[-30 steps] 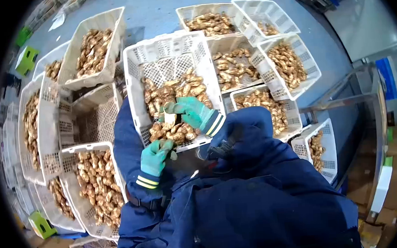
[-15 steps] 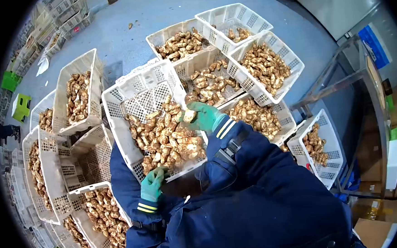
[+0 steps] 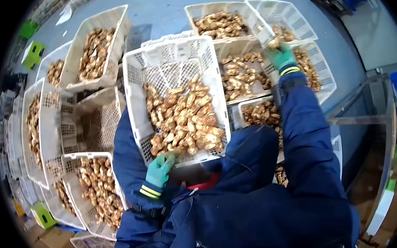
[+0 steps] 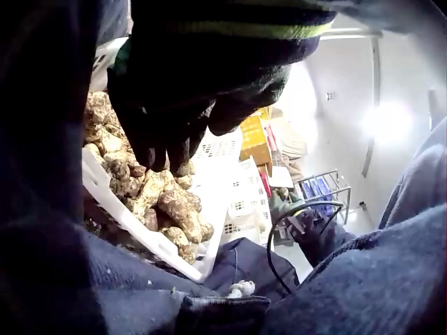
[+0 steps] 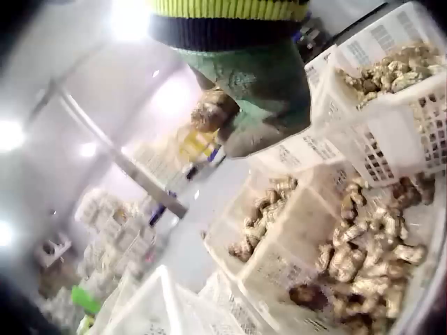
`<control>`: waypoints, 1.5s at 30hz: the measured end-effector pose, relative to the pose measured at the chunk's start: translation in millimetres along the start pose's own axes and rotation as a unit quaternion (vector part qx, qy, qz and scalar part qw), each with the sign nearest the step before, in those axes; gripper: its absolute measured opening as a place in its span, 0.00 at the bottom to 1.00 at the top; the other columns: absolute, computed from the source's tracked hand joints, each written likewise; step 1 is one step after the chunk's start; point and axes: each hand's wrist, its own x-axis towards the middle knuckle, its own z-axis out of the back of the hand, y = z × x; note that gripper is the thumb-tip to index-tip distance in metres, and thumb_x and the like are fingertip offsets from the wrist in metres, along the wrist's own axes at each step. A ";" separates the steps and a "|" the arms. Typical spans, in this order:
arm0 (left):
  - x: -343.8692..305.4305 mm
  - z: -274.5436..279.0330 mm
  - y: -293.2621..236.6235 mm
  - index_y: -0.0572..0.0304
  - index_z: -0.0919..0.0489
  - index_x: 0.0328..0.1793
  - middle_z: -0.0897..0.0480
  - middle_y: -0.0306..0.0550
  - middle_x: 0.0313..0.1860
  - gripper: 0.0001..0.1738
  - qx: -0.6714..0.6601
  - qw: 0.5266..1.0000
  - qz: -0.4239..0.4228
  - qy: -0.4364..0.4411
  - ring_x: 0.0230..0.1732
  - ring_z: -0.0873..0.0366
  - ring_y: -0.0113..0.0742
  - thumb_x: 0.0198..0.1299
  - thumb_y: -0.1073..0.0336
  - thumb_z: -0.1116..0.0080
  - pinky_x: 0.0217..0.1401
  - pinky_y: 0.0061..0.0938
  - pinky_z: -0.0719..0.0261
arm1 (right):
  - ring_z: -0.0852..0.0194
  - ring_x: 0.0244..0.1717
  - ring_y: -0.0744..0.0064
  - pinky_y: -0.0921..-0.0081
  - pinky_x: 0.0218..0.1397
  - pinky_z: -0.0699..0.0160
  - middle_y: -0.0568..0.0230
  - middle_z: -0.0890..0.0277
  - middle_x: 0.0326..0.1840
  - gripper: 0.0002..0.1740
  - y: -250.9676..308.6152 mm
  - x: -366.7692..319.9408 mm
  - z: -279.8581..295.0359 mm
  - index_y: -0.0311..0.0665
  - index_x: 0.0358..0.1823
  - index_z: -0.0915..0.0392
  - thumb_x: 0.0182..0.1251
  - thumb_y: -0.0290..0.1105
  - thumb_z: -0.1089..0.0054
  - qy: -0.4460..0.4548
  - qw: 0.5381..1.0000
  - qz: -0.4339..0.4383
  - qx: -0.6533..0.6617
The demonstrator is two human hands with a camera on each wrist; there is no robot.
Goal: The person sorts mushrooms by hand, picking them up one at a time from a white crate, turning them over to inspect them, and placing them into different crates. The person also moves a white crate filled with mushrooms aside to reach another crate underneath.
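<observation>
My right hand (image 3: pixel 282 57), in a green glove, reaches out at the right in the head view. It grips a knobbly brown root (image 5: pixel 213 110) between thumb and fingers, above the crates on that side. My left hand (image 3: pixel 160 168), also gloved in green, is at the front rim of the middle white crate (image 3: pixel 132 94). In the left wrist view its dark fingers (image 4: pixel 174 139) hang loosely down onto the pile of roots (image 4: pixel 178 206). That crate is tilted towards me and holds many pale-brown roots (image 3: pixel 184 115).
Crates of roots surround me: a far-right crate (image 3: pixel 287 14) with few roots, a right crate (image 3: pixel 329 66), a back crate (image 3: pixel 191 10) and a left crate (image 3: pixel 66 161). A metal frame (image 3: pixel 359 119) stands at the right; a green stool (image 3: pixel 33 54) is on the floor at far left.
My right hand has moved from over the middle crate out to the right, carrying a root. My left hand has stayed by the front rim. The head view turned and came back.
</observation>
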 end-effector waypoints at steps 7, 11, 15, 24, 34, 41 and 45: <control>8.2 -10.6 -1.0 0.64 0.21 0.58 0.16 0.38 0.43 0.22 0.045 0.998 0.033 -0.002 0.44 0.21 0.24 0.71 0.54 0.47 0.49 0.19 0.26 | 0.18 0.39 0.65 0.74 0.45 0.13 0.45 0.20 0.48 0.25 -45.8 -63.9 -66.6 0.28 0.62 0.31 0.70 0.38 0.43 0.253 0.898 0.071 -0.354; 6.6 -14.8 -4.9 0.65 0.21 0.58 0.17 0.36 0.40 0.21 -0.016 0.999 -0.020 0.037 0.37 0.29 0.20 0.72 0.54 0.48 0.43 0.16 0.30 | 0.22 0.48 0.67 0.75 0.52 0.24 0.59 0.20 0.53 0.22 -182.6 -100.9 -53.4 0.45 0.65 0.27 0.71 0.41 0.48 0.340 0.491 0.172 -0.784; 4.1 -7.5 -2.1 0.66 0.21 0.56 0.17 0.39 0.43 0.20 -0.075 0.996 -0.014 0.038 0.45 0.23 0.24 0.71 0.55 0.47 0.52 0.20 0.26 | 0.23 0.56 0.47 0.57 0.60 0.27 0.46 0.23 0.58 0.32 -259.9 -87.2 -52.6 0.45 0.70 0.36 0.66 0.46 0.48 0.261 0.371 0.032 -0.891; 9.7 1.2 8.1 0.64 0.23 0.60 0.16 0.40 0.46 0.21 -0.197 0.978 -0.020 0.060 0.47 0.21 0.23 0.72 0.56 0.47 0.46 0.18 0.25 | 0.26 0.61 0.49 0.57 0.64 0.29 0.48 0.26 0.62 0.33 -280.0 -69.5 -56.3 0.46 0.69 0.33 0.60 0.45 0.43 0.234 0.284 0.018 -0.930; 9.0 -3.5 -1.3 0.68 0.22 0.57 0.16 0.41 0.42 0.20 -0.156 0.986 -0.023 0.052 0.43 0.21 0.25 0.72 0.57 0.49 0.48 0.20 0.24 | 0.28 0.55 0.53 0.52 0.52 0.28 0.58 0.30 0.59 0.26 -319.7 -198.2 -15.6 0.53 0.60 0.26 0.57 0.35 0.41 0.426 0.163 0.248 -0.854; -1.6 1.7 -3.1 0.68 0.23 0.56 0.18 0.41 0.41 0.21 -0.183 0.980 -0.070 0.037 0.42 0.22 0.26 0.72 0.55 0.48 0.48 0.21 0.24 | 0.22 0.48 0.62 0.63 0.48 0.23 0.55 0.24 0.47 0.15 -321.8 -188.7 -28.5 0.46 0.50 0.22 0.59 0.31 0.41 0.375 0.247 0.267 -0.853; -7.3 7.4 -17.1 0.65 0.23 0.57 0.17 0.43 0.40 0.21 -0.186 0.978 -0.091 0.009 0.39 0.21 0.29 0.72 0.55 0.52 0.46 0.23 0.22 | 0.27 0.41 0.82 0.81 0.40 0.26 0.64 0.24 0.47 0.19 -266.0 -192.7 -40.0 0.35 0.55 0.23 0.61 0.24 0.42 0.409 0.694 -0.062 -0.589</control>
